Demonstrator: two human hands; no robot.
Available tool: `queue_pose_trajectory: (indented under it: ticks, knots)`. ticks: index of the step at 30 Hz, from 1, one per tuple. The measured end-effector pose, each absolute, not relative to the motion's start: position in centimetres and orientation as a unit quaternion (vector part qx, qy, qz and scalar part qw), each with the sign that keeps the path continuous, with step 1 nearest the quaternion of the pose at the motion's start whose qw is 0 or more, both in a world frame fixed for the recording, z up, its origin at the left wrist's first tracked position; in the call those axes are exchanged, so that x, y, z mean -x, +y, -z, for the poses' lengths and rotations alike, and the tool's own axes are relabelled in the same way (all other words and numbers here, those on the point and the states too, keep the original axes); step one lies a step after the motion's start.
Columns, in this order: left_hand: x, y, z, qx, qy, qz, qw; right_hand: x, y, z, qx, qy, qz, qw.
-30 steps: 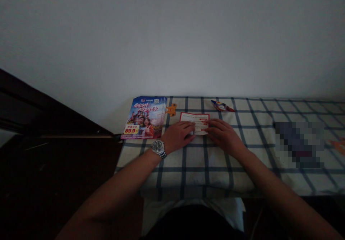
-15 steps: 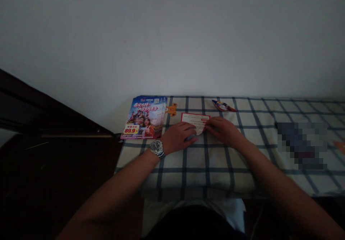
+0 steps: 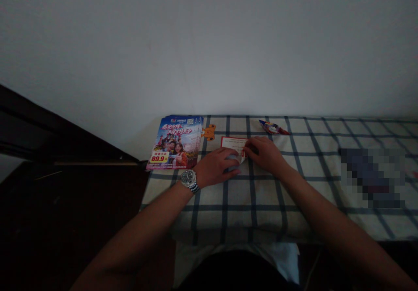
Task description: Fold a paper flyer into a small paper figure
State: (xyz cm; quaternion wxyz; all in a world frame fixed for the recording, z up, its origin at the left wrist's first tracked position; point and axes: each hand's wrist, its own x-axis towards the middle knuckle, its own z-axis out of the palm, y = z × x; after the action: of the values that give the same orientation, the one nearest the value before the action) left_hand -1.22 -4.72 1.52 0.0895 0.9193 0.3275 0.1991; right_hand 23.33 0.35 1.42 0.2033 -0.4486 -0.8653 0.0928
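Note:
A small printed sheet of paper, white with a red border, lies on the checked cloth between my hands. My left hand, with a metal watch at the wrist, curls its fingers over the sheet's lower left part, the thumb set apart below. My right hand pinches the sheet's right side, where a bit of the red border shows bent over. Fingers cover much of the sheet's lower and right edges. Left of my left hand is a stack of colourful flyers, the top one marked 89.9.
An orange bear figure shows on the checked cloth beside the stack. A shiny coloured wrapper lies near the wall. A blurred-out dark item is at the right. Dark floor lies beyond the left edge.
My right hand has moved slightly left and up over the sheet, covering more of its right side. My left hand stays almost in place. The view has shifted a little.

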Motion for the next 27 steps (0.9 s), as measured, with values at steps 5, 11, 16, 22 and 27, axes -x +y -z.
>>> queue_pose_trajectory:
  ticks: [5, 11, 16, 22, 27]
  knots:
    - [1.4, -4.7, -1.6, -0.927, 0.317, -0.185, 0.079, -23.0, 0.1, -1.0, 0.462, -0.856, -0.083, 0.216]
    - [1.6, -4.5, -1.9, -0.935, 0.3, -0.171, 0.077, -22.3, -0.4, -0.9, 0.494, -0.844, -0.061, 0.202]
    - [1.6, -4.5, -1.9, -0.937, 0.297, -0.168, 0.071, -21.8, -0.5, -0.7, 0.514, -0.834, -0.036, 0.197]
    - [1.7, -4.6, -2.0, -0.936, 0.299, -0.167, 0.077, -21.5, -0.7, -0.7, 0.524, -0.829, -0.022, 0.192]
    - [1.8, -4.6, -2.0, -0.935, 0.3, -0.171, 0.084, -21.3, -0.7, -0.6, 0.533, -0.822, -0.019, 0.198]
